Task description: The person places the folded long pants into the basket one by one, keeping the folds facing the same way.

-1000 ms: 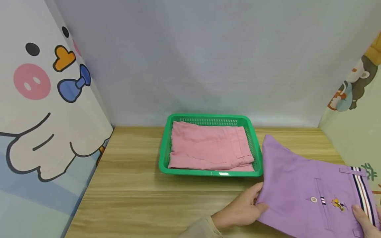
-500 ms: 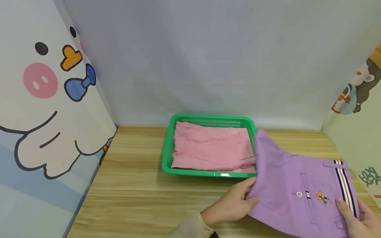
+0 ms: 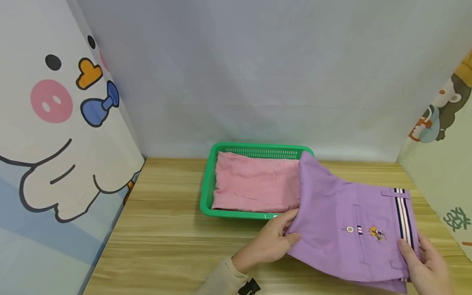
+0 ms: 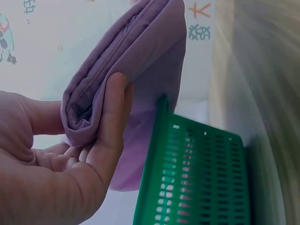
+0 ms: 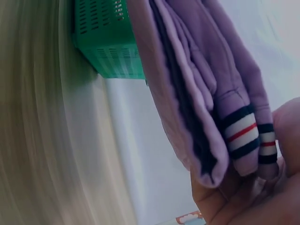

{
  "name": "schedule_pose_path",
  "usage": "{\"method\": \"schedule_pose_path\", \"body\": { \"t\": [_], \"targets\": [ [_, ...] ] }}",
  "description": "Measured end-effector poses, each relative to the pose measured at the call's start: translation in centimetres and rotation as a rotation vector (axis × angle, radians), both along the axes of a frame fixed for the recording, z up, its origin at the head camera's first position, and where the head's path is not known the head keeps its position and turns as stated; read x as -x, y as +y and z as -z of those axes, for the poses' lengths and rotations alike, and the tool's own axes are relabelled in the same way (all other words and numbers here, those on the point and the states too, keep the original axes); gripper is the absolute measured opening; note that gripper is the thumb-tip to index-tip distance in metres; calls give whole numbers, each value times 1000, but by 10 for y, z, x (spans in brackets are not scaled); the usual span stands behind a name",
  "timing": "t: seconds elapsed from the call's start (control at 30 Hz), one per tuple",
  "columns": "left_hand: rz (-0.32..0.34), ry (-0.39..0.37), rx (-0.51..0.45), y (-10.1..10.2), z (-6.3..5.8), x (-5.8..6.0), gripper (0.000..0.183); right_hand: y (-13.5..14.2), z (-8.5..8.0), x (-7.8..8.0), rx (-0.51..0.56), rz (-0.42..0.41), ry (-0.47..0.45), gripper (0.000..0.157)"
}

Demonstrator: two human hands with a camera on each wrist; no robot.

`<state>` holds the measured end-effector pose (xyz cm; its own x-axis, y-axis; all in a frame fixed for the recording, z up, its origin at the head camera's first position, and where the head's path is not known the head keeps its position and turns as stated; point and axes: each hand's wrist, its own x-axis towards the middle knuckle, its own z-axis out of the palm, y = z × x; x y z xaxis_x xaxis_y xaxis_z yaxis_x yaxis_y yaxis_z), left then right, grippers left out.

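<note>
A folded pair of purple trousers (image 3: 328,221), with a striped waistband, a button pocket and a small embroidered figure, is held up between both hands. My left hand (image 3: 271,239) pinches its left folded edge; in the left wrist view thumb and fingers close round the layered fabric (image 4: 136,56). At the waistband end my right hand (image 3: 425,262) grips with the thumb on top and fingers beneath. The trousers' far left corner overlaps the right end of a green basket (image 3: 206,184). Folded pink cloth (image 3: 254,184) lies in that basket, its right part hidden behind the purple fabric.
The basket stands on a wooden table (image 3: 166,246) near its back edge, against a pale hanging sheet (image 3: 258,73). Cartoon-printed panels, a white bird (image 3: 55,135) at left and a figure (image 3: 442,106) at right, flank the table.
Both hands have carried the purple trousers leftward and slightly away, from right of the basket to overlapping its right end. My right hand has come further into view.
</note>
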<state>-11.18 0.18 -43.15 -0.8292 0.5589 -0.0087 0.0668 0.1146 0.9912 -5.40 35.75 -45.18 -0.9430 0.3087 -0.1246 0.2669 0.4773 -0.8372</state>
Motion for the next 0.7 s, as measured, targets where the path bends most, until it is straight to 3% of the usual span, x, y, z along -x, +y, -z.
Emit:
{"method": "schedule_pose_path", "body": {
  "t": [0.17, 0.3, 0.5, 0.6, 0.7],
  "targets": [
    [-69, 51, 65, -8, -4, 2, 62, -5, -2, 2, 140, -78, 57, 44],
    [-69, 60, 80, -12, -5, 2, 61, -8, -3, 3, 245, -84, 75, 48],
    [-51, 43, 44, -17, -10, 3, 62, -13, -6, 6, 364, -39, 56, 76],
    [-43, 33, 17, -22, -13, 4, 63, -16, -7, 7, 407, -30, 106, 75],
    [-48, 33, 7, -28, -17, 6, 63, -22, -5, 8, 476, -70, 209, 61]
  ]
}}
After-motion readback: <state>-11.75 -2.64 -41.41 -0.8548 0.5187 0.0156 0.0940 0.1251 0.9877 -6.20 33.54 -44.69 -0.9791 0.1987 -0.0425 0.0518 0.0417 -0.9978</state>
